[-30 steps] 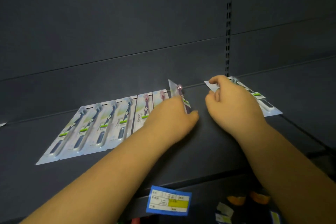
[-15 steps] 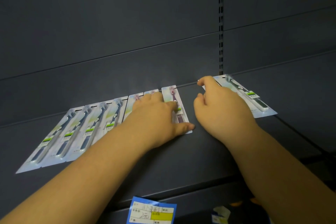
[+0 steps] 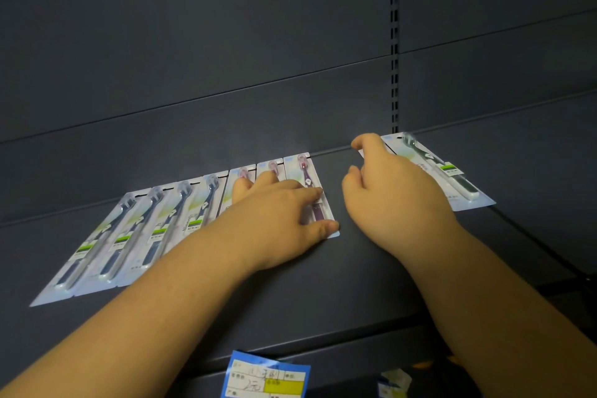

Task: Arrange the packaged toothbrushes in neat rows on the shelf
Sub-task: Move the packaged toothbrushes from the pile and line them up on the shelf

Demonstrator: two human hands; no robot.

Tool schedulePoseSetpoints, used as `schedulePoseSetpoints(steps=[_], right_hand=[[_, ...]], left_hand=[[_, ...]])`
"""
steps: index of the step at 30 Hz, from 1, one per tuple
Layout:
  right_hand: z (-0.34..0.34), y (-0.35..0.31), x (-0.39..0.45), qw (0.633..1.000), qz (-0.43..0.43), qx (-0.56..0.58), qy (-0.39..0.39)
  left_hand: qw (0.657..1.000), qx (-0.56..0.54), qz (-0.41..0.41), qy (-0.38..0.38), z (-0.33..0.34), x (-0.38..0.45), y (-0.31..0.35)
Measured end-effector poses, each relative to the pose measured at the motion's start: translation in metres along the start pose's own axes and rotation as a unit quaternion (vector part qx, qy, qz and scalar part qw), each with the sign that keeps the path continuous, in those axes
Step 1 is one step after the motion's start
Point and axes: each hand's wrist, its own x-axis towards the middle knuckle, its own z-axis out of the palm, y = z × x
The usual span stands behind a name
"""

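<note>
A row of several packaged toothbrushes (image 3: 135,236) lies flat on the dark shelf (image 3: 355,284), with dark-blue ones at the left and pink ones further right. The purple toothbrush pack (image 3: 306,175) closes the row's right end. My left hand (image 3: 277,220) rests flat on it and on the pink packs, fingers spread, thumb at its lower right corner. A separate dark-green toothbrush pack (image 3: 452,178) lies slanted at the far right. My right hand (image 3: 394,194) has its fingers curled over that pack's left edge and covers part of it.
The shelf's back panel rises just behind the packs, with a slotted upright (image 3: 394,42) above the right pack. A blue and yellow price label (image 3: 268,378) hangs on the shelf's front edge. Bare shelf shows between the two hands and in front of them.
The purple pack, held up on edge by my left hand a second ago, now lies flat at the row's right end under that hand. My right hand has stayed at the right pack.
</note>
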Motion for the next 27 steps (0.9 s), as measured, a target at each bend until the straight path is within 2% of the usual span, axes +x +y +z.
schedulePoseSetpoints(steps=[8, 12, 16, 19, 22, 27], right_hand=[[0.002, 0.004, 0.000, 1.000, 0.013, 0.018, 0.008], [0.002, 0.007, -0.002, 0.999, 0.023, 0.020, 0.013], [0.000, 0.003, -0.003, 0.998, 0.047, 0.039, 0.026], [0.001, -0.008, -0.010, 0.998, 0.019, 0.044, 0.030], [0.004, -0.034, -0.020, 1.000, -0.022, 0.018, 0.000], [0.014, -0.098, -0.041, 0.996, -0.084, 0.013, -0.018]], left_hand=[[1.000, 0.001, -0.001, 0.009, 0.002, -0.004, -0.001], [0.998, -0.020, -0.009, 0.058, 0.005, -0.019, -0.008], [0.989, -0.049, -0.018, 0.140, 0.009, -0.043, -0.030], [0.978, -0.091, -0.016, 0.186, 0.009, -0.061, -0.049], [0.965, -0.116, -0.026, 0.235, 0.005, -0.085, -0.072], [0.948, -0.135, -0.104, 0.269, -0.003, -0.138, -0.119]])
